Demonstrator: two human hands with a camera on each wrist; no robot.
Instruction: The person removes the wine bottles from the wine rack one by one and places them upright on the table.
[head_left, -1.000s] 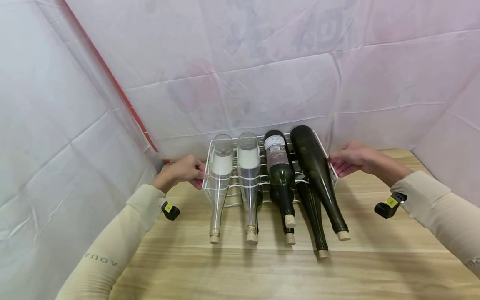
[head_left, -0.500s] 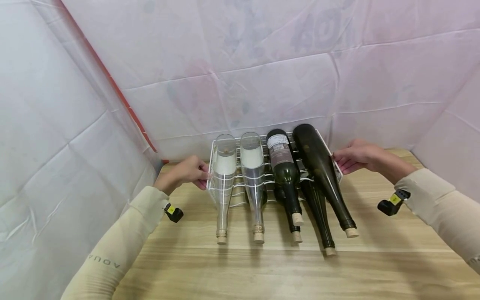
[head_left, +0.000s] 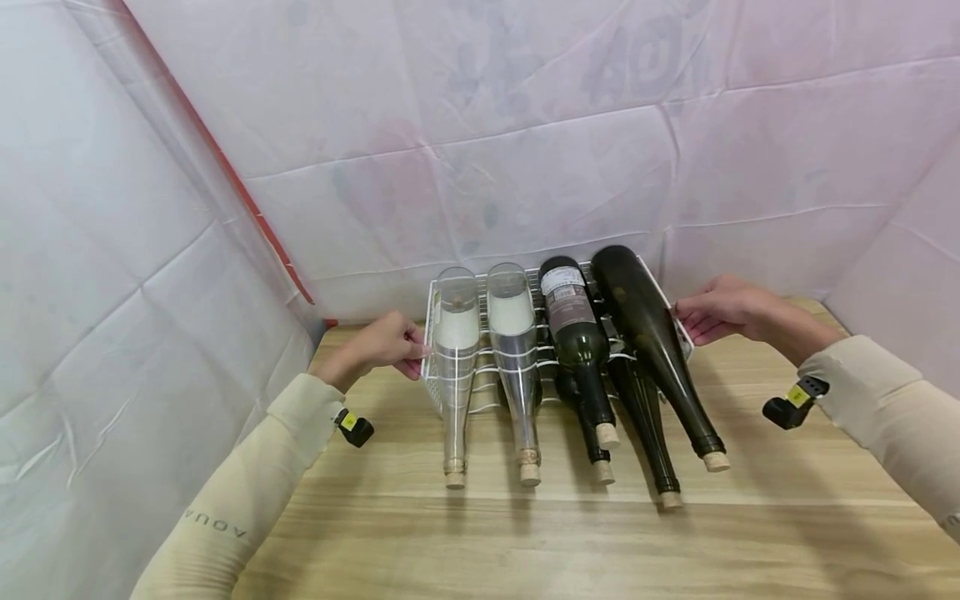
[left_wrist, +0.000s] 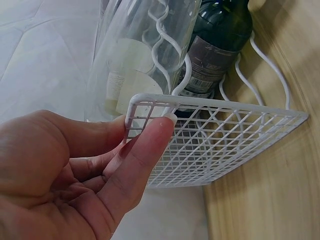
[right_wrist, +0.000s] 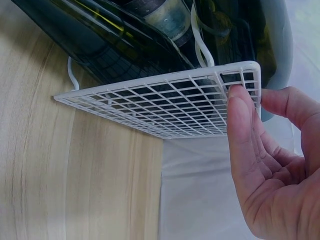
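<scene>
A white wire bottle rack (left_wrist: 215,103) with mesh sides lies between both hands on the wooden table. My left hand (head_left: 386,343) pinches its left side at an upper corner, thumb and fingers on the wire. At the right side, my right hand (head_left: 723,310) pinches the other mesh panel (right_wrist: 150,80) the same way. Across the top lie a clear corked bottle (head_left: 457,333), a second clear bottle (head_left: 513,321), a labelled green bottle (head_left: 577,325) and a slanted dark bottle (head_left: 637,300). Beneath, a lower dark bottle (head_left: 647,425) and others are partly hidden. Necks point toward me.
The wooden table (head_left: 525,550) extends in front of the rack and to both sides. White sheeting (head_left: 555,183) hangs close behind the rack, with another sheet wall (head_left: 150,333) on the left. Corked necks stick out past the rack's front.
The rack has shifted to the right with the bottles in it, and both hands have moved along with it. Their hold looks the same.
</scene>
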